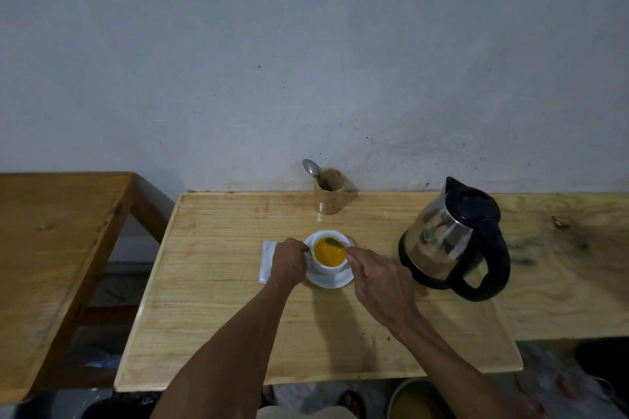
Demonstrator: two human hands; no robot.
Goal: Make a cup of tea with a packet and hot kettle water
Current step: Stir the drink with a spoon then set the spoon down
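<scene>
A white cup [329,268] filled with orange-yellow tea stands on a white saucer [332,281] in the middle of the light wooden table [218,316]. My left hand [289,264] pinches the cup's left side, at its handle. My right hand [377,277] holds a spoon [335,243] whose bowl dips into the tea. A white packet [267,260] lies flat just left of the cup, partly under my left hand. The steel kettle [452,240] with its black lid and handle stands to the right of the cup.
A wooden holder [329,192] with a second spoon [311,167] stands at the back by the wall. A darker wooden table [51,248] sits to the left across a gap. A round container [412,400] and feet in sandals show on the floor below.
</scene>
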